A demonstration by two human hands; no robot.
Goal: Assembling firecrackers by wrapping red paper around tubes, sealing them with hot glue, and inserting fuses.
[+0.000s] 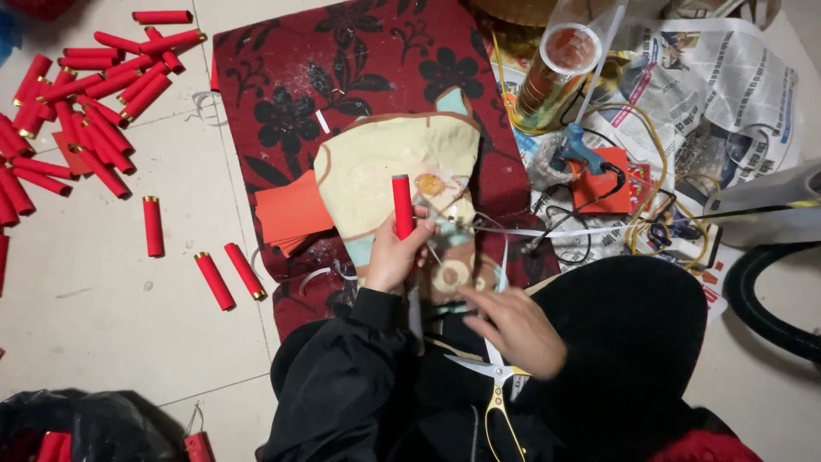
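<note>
Red paper tube is held upright in the clenched left hand, above a cream patterned cloth spread over a dark red floral mat. Below the tube, the right hand is lowered with fingers loosely curled, grasping nothing, just above gold-handled scissors resting on the lap. Left of the mat, many matching red tubes are scattered on the floor. Right of the mat, a blue glue gun is lying on newspaper.

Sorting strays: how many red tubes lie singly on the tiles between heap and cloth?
3: a lone tube below the heap, then a left tube and a right tube together by the cloth. Others may be cut off.
</note>
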